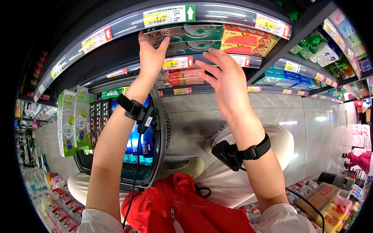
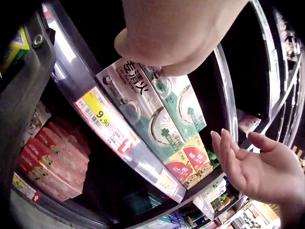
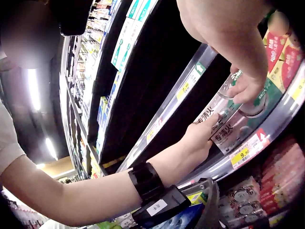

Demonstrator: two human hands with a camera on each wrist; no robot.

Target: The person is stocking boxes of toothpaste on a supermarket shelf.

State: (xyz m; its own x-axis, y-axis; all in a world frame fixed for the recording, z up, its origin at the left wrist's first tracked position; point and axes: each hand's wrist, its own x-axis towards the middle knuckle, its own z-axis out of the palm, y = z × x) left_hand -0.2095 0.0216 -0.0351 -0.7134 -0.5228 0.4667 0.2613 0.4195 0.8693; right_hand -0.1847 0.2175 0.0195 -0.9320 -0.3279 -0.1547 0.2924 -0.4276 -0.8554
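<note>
My left hand [image 1: 152, 57] grips the left end of a silver-and-green toothpaste box [image 1: 204, 32] on the shelf. Its thumb lies along the front, while the other fingers are partly hidden at the end. A second matching box [image 1: 194, 47] sits directly below. To the right, red-and-yellow boxes with an apple picture [image 1: 248, 39] adjoin this pair, also stacked. My right hand [image 1: 230, 83] is raised in front of the shelf edge, palm turned inward and fingers spread, holding nothing. In the right wrist view, its fingertips overlap the green part of the boxes.
Below my left arm stands a dark shopping basket [image 1: 157, 155] with several boxes, including tall green-and-white ones [image 1: 68, 122]. A price rail [image 1: 221, 11] runs above the boxes. Pink-red boxes [image 1: 186, 77] occupy the lower shelf. A dark upright [image 1: 279, 46] divides the shelving at right.
</note>
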